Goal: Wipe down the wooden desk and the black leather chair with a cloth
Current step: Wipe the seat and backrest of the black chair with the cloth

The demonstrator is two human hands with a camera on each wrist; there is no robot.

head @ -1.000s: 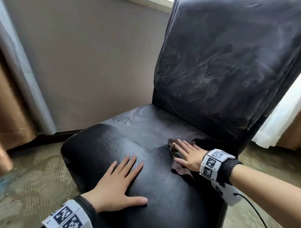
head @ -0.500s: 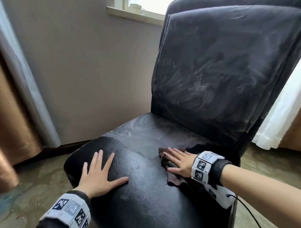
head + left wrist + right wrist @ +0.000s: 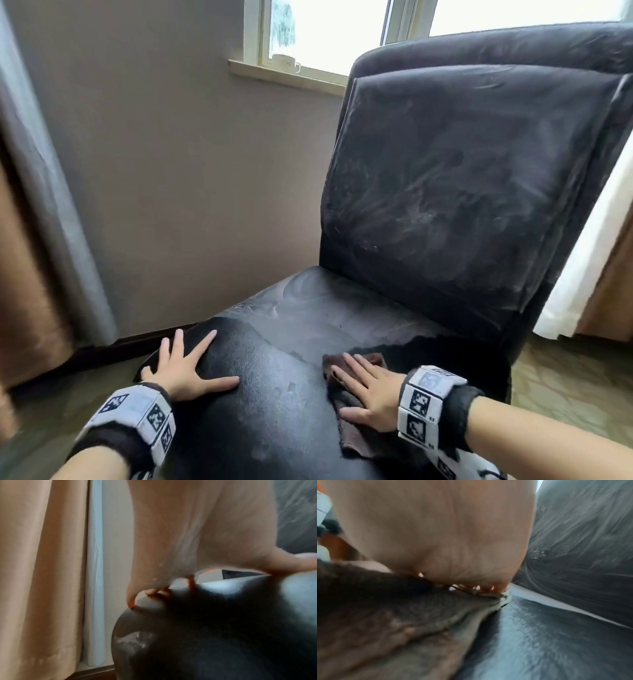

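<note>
A black leather chair point(image 3: 445, 192) with a dusty, streaked backrest fills the head view; its seat point(image 3: 308, 329) is darker where wiped. My right hand point(image 3: 366, 390) lies flat, fingers straight, pressing a dark brown cloth point(image 3: 352, 438) onto the right side of the seat. The right wrist view shows the cloth point(image 3: 402, 622) bunched under my palm point(image 3: 436, 534). My left hand point(image 3: 185, 370) rests flat with spread fingers on the seat's front left corner. In the left wrist view my fingers point(image 3: 150, 592) touch the rounded seat edge point(image 3: 205, 628). The wooden desk is out of sight.
A beige wall point(image 3: 188, 171) stands left of the chair, with a window sill point(image 3: 284, 73) holding a white cup point(image 3: 286, 61). Tan curtains point(image 3: 20, 274) hang at far left, a white curtain point(image 3: 589, 257) at right. Patterned carpet point(image 3: 565, 387) surrounds the chair.
My left hand slid left from the seat's middle to its front left corner. My right hand drew the cloth slightly toward the front. The head view tilted up, showing the window.
</note>
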